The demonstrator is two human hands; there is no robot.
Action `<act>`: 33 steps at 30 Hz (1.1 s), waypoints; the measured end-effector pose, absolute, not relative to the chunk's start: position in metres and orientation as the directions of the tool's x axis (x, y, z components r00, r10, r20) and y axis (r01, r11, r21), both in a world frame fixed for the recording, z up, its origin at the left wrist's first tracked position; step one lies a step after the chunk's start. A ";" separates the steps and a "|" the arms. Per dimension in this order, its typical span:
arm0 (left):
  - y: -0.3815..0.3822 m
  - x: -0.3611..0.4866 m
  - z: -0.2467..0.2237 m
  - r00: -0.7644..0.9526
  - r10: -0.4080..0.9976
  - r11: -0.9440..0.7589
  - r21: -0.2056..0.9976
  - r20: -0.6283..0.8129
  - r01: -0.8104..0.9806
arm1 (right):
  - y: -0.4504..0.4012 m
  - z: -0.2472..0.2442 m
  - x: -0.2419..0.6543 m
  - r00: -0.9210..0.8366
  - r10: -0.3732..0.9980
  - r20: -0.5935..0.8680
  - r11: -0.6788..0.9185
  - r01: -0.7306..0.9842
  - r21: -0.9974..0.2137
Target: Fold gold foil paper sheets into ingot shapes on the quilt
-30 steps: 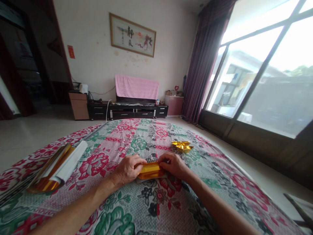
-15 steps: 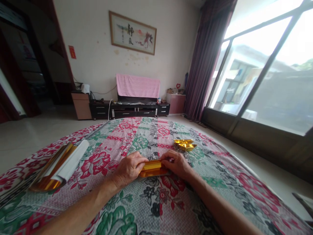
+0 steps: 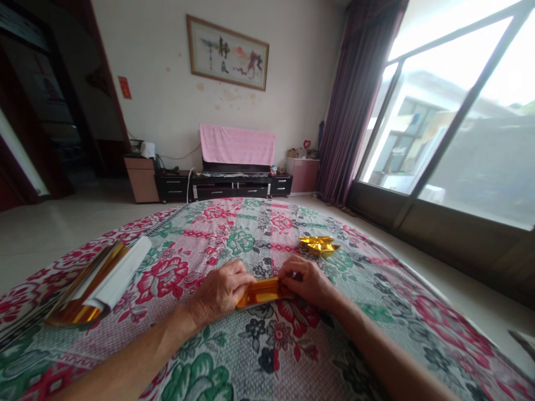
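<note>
A sheet of gold foil paper (image 3: 264, 292), folded into a narrow strip, lies across the middle of the cloth between my hands. My left hand (image 3: 223, 287) pinches its left end, thumb and fingers closed on the edge. At the opposite end my right hand (image 3: 307, 281) grips the paper with curled fingers, covering that corner. Beyond my right hand sit folded gold paper ingots (image 3: 320, 245), shiny and pointed at the ends. To the left rests a stack of gold and white paper sheets (image 3: 100, 284), loosely curled.
A flowered cloth (image 3: 200, 345) covers the round table. Behind it stand a low black TV cabinet (image 3: 232, 191) and a screen draped with a pink towel (image 3: 238, 146). A purple curtain (image 3: 355, 111) hangs beside the large window (image 3: 455, 122) on the right.
The folded strip looks flatter, its raised upper fold pressed down. Both hands keep their grip and have shifted only slightly. The view has moved a little.
</note>
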State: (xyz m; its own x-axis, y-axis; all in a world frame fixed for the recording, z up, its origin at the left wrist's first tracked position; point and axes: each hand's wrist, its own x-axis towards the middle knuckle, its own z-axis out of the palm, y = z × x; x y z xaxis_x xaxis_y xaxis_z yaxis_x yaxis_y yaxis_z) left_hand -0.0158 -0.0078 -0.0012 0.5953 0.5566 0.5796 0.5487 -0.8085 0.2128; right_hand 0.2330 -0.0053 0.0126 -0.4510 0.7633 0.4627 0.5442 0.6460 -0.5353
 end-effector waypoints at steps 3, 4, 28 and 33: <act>-0.008 -0.018 -0.001 0.607 0.545 -0.820 0.217 0.578 0.530 | -0.005 0.013 0.234 -0.471 0.757 0.452 0.653 0.549 -0.522; -0.008 -0.018 -0.001 0.609 0.545 -0.821 0.220 0.575 0.527 | -0.005 0.013 0.234 -0.476 0.755 0.451 0.656 0.552 -0.515; -0.014 -0.025 0.009 0.680 0.521 -0.848 0.223 0.516 0.481 | -0.005 0.009 0.234 -0.479 0.730 0.488 0.682 0.561 -0.469; -0.014 -0.025 0.010 0.682 0.525 -0.846 0.227 0.509 0.482 | -0.007 0.011 0.233 -0.482 0.730 0.484 0.682 0.561 -0.469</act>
